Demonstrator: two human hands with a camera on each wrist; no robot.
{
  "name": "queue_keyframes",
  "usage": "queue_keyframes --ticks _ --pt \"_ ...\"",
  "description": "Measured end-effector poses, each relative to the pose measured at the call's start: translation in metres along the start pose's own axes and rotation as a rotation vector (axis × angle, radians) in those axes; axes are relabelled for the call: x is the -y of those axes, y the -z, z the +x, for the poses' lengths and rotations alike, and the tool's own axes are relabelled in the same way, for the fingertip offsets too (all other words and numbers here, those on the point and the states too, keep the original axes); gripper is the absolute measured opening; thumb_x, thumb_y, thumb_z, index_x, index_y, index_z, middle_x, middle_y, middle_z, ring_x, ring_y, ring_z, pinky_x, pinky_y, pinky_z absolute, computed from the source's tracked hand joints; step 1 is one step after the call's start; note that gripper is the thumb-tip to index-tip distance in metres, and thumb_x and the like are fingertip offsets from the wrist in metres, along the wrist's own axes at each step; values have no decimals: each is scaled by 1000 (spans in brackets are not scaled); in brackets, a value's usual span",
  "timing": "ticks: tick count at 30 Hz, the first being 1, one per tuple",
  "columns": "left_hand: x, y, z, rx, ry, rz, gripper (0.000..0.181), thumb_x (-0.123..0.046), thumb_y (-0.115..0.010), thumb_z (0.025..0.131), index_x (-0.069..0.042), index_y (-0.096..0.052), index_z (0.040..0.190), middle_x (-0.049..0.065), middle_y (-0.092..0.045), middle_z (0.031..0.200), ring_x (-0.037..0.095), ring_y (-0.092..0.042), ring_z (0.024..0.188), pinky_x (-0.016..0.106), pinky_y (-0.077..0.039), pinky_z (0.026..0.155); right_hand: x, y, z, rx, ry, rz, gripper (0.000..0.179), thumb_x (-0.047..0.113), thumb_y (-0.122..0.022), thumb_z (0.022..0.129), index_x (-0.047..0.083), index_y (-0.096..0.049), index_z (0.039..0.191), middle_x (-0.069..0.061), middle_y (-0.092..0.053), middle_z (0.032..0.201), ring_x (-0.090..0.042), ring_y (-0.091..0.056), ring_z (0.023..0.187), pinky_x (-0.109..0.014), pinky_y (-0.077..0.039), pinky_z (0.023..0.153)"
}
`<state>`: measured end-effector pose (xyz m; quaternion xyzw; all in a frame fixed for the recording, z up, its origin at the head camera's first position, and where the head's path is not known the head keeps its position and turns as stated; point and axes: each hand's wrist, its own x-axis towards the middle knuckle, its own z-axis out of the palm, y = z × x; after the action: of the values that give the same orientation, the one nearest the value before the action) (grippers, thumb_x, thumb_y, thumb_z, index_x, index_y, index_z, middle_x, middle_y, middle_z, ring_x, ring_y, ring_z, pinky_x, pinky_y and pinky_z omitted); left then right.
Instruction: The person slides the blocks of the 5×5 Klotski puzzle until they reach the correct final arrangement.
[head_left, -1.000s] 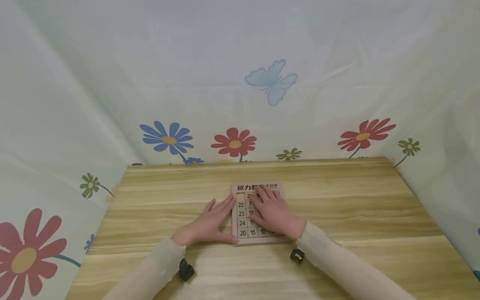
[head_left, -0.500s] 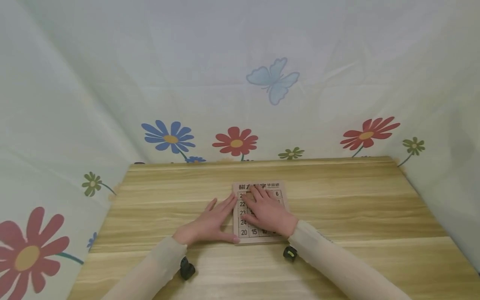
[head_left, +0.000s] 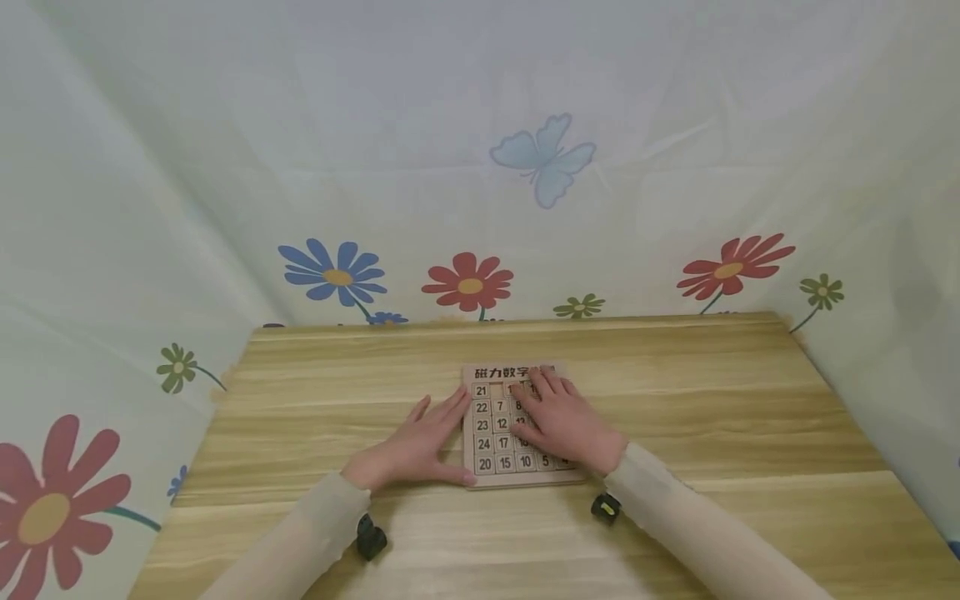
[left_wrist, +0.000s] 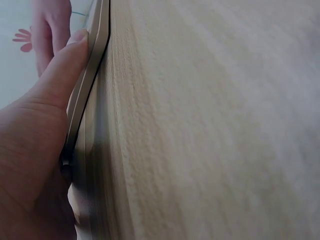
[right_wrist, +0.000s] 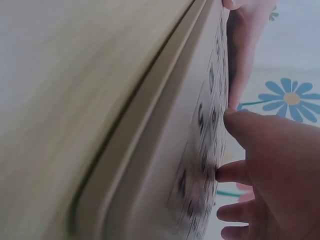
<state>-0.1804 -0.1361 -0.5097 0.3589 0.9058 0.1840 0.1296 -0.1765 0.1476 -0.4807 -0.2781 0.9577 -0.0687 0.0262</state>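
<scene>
A wooden sliding number puzzle, with dark Chinese characters along its top edge, lies flat on the table. My left hand braces its left side, fingertips at the upper left edge and thumb at the lower left corner. Over the tiles on the right lies my right hand, its fingertips on the top row. Tile 21 sits in the top left corner, with a bare slot beside it. Fingers hide several right-hand tiles. In the right wrist view, the index fingertip touches the numbered tiles.
The wood-grain table extends around the puzzle. A pale curtain printed with flowers and a butterfly hangs behind and at both sides. Black wrist devices sit under both cuffs.
Tile 21 has slid left into the corner slot, so the gap now lies to its right. My right hand went left, then back right. My left hand has stayed put.
</scene>
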Motion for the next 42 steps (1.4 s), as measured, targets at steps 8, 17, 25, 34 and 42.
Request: queue_keyframes --ticks 8,17,25,34,42 --pt "-3 0 1 5 0 -15 129 -79 -68 81 -6 -7 167 11 -1 175 30 -13 160 61 0 128 11 1 8 -5 27 29 70 54 -54 105 8 -48 156 -29 -33 164 -49 -27 153 -67 -29 121" --pt "-1 2 0 10 14 -11 130 -79 -69 80 -5 -7 167 11 -1 175 30 -12 160 61 0 128 -10 8 -12 -25 -45 -3 68 51 -58 104 3 -52 151 -30 -36 161 -52 -30 150 -66 -31 120" --pt "-3 4 -1 10 15 -19 129 -75 -72 81 -5 -7 167 11 -1 175 31 -13 160 61 -1 128 -15 6 -14 -17 -32 2 68 52 -56 105 5 -51 153 -31 -34 163 -51 -28 151 -65 -31 121" --pt "-6 2 -1 3 7 -27 129 -79 -69 80 -4 -9 167 12 -2 175 32 -14 160 61 0 128 -4 0 -7 -15 -2 -4 71 53 -54 105 1 -49 153 -29 -36 162 -49 -30 151 -65 -31 120" --pt "-5 3 -1 22 29 -22 131 -80 -68 80 -6 -5 167 9 1 175 29 -10 161 58 2 128 -22 9 -26 -20 -105 -9 71 50 -58 104 -2 -50 151 -33 -36 161 -52 -29 150 -67 -31 119"
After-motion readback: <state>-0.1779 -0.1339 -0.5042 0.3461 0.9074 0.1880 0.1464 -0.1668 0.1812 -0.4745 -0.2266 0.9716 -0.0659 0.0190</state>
